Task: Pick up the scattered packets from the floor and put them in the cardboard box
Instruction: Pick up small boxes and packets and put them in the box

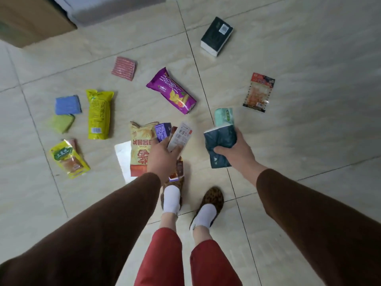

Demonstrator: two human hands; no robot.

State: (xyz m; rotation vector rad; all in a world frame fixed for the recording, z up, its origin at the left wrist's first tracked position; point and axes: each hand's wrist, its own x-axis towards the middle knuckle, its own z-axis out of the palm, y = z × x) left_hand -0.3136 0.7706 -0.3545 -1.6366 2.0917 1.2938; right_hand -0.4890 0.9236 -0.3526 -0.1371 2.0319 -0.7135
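Observation:
My left hand (162,156) grips several small packets (179,137), among them a purple box and a white sachet. My right hand (237,150) holds a dark teal tissue pack (220,145) together with a lighter green pack (224,116). Scattered on the tiled floor lie a purple snack bag (171,90), a long yellow bag (99,114), an orange-and-red bag (140,149), a yellow-green packet (69,159), a pink sausage pack (124,68), a clear orange snack packet (258,92) and a dark tissue block (216,36). The cardboard box (31,21) stands at the far left corner.
Blue (67,104) and green (60,123) sponges lie at the left. A white sheet (123,159) lies under the orange bag. My feet in patterned slippers (212,200) stand just below the hands. A grey wall base (115,9) runs along the top.

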